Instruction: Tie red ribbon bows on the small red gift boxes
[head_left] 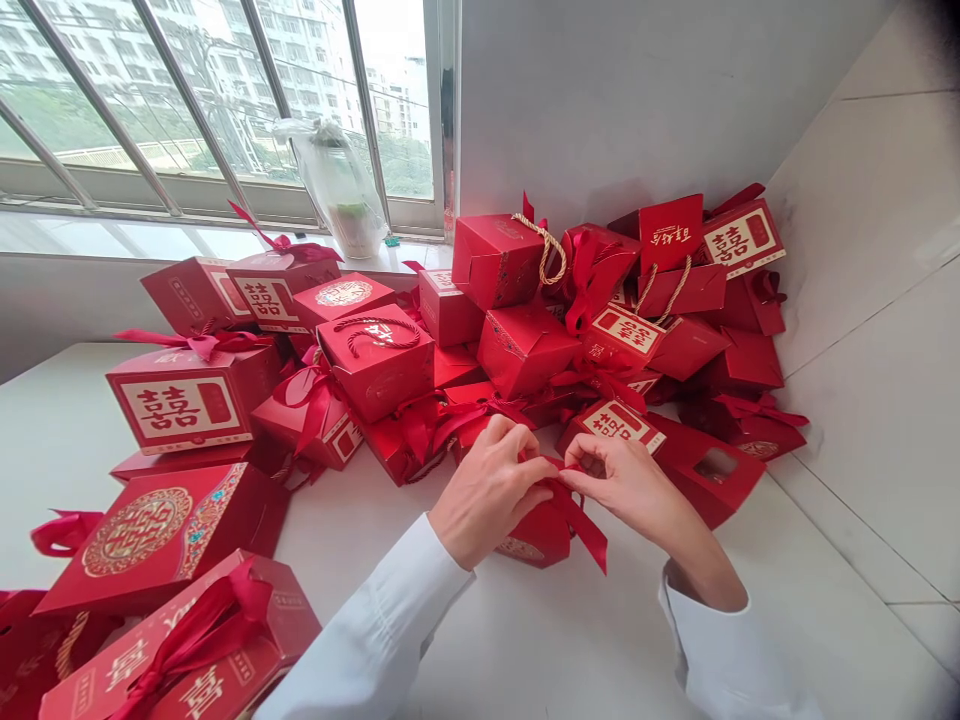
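Both my hands meet over a small red gift box [534, 540] on the white table, close to the front of a heap of similar boxes. A red ribbon [589, 530] lies across its top, one tail hanging down toward the right. My left hand [495, 490] is closed, pinching the ribbon from the left. Thumb and forefinger of my right hand [622, 480] pinch the ribbon from the right, fingertips nearly touching those of the left. My left hand covers much of the box, and the knot cannot be made out.
Red boxes [382, 360] with ribbons and cord handles are piled against the wall and window sill. More boxes, such as a long one [285, 600], lie at left. A plastic-wrapped cup [352, 215] stands on the sill. The tiled wall [877, 350] bounds the right side.
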